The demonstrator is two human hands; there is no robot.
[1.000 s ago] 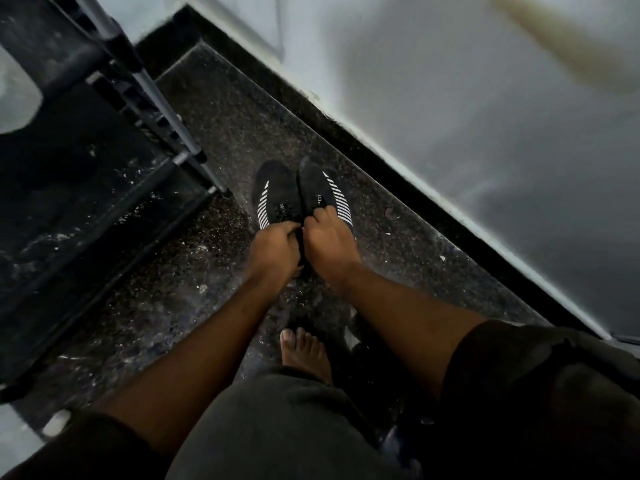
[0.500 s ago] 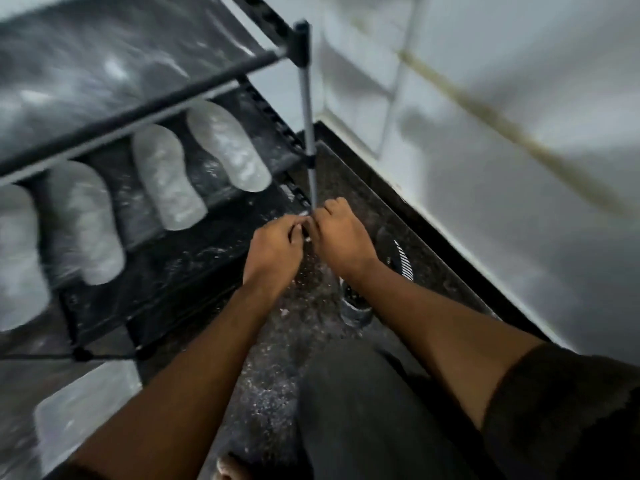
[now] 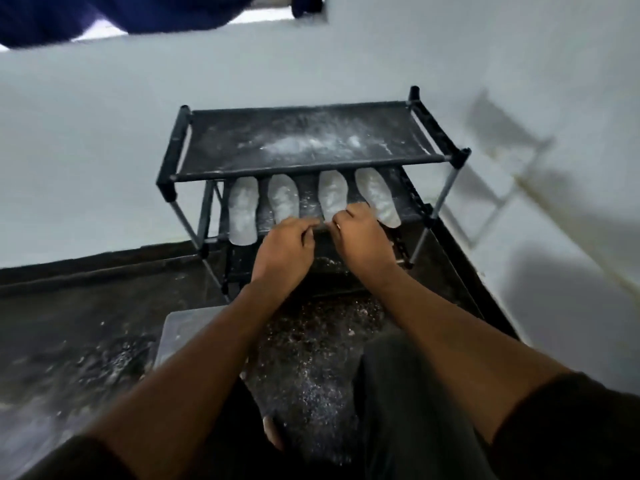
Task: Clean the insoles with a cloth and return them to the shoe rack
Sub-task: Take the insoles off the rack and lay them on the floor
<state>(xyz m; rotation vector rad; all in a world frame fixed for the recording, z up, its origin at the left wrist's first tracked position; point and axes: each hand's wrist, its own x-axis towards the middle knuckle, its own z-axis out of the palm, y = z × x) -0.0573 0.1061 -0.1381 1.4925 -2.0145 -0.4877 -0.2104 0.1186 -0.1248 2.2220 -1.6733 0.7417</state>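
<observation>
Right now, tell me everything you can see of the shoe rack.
The shoe rack is a small black frame with grey upright poles and dark, fabric-looking shelves, set on the dark floor against a pale wall. Its top shelf is dusted with white powder. Four pale insoles lie side by side on the middle shelf. The left hand and right hand both curl over that shelf's front bar.

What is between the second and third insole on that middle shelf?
Head view: only bare, dusty shelf lies between the second insole and third insole.
</observation>
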